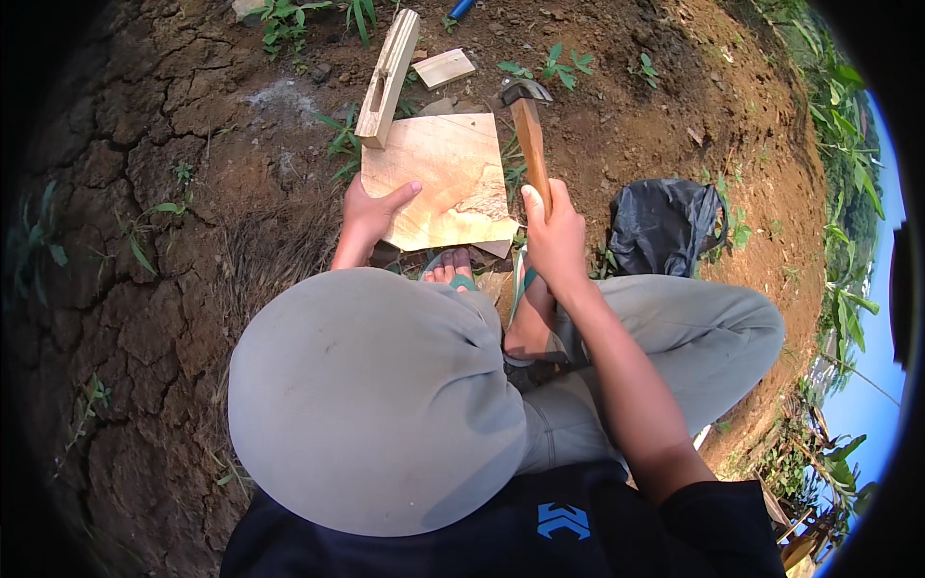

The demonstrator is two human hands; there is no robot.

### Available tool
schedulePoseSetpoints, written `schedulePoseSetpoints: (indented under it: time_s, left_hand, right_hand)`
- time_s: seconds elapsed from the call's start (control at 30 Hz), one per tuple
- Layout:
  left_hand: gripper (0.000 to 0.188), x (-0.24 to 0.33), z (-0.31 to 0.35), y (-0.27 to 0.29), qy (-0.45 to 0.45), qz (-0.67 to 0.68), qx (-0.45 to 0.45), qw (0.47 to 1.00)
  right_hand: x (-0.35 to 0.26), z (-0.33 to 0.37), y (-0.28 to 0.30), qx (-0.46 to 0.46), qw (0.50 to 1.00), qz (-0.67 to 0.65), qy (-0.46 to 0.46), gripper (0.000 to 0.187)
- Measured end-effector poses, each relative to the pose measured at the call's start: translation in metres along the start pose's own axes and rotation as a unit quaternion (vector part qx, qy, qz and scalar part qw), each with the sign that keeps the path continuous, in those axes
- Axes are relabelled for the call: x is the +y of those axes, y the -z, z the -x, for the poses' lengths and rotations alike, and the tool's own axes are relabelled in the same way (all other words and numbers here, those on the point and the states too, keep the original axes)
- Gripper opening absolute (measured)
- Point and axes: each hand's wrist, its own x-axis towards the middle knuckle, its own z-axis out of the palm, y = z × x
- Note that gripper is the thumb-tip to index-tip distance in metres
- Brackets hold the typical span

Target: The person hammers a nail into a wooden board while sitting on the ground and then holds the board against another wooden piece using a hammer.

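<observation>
Head view: outdoors, cracked brown soil (154, 318) surrounds a wooden board (438, 178).

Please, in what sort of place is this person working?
It is outdoors, perhaps a rural yard or garden plot: the ground is cracked, bare earth, with leafy plants and blue sky at the right.

The board (429, 169) is bare wood, mostly smooth-looking but kinda rough and flaky near one corner. The hammer (533, 154) has a smooth wood handle and a slightly shiny metal head. The block (395, 63) looks like matt, striped wood. Bag (665, 226): crinkly, semi-glossy plastic. Trousers (371, 405): matt cloth. Dirt (106, 385): rough, cracked.
</observation>
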Motion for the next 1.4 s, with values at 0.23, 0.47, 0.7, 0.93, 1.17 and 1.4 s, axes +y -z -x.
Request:
schedulePoseSetpoints:
  time_s: [0.23,0.47,0.7,0.93,1.17,1.4]
  left_hand:
    - [0.056,0.002,-0.007,0.002,0.014,-0.025,-0.004,1.000]
    - [0.053,0.008,-0.008,-0.003,0.000,-0.018,-0.015,1.000]
    - [0.054,0.004,-0.010,0.001,-0.005,-0.030,0.002,1.000]
    - [0.054,0.010,-0.009,0.000,-0.008,-0.039,-0.017,0.999]
    - [0.054,0.011,-0.017,-0.001,-0.010,-0.042,-0.027,0.999]
    - [0.056,0.019,-0.016,-0.006,-0.006,-0.056,-0.036,0.998]
  right_hand:
    - [0.017,0.002,-0.011,-0.043,0.999,0.031,0.011,0.022]
    - [0.024,-0.002,-0.015,-0.028,0.995,0.085,0.049,0.019]
    - [0.012,0.006,-0.015,-0.013,0.996,0.076,0.052,0.023]
    - [-0.005,0.021,-0.009,0.046,0.996,0.023,0.067,0.024]
    - [-0.009,0.015,-0.005,0.080,0.993,-0.024,0.085,0.022]
    - [0.020,-0.008,-0.001,-0.045,0.988,0.128,0.072,0.023]
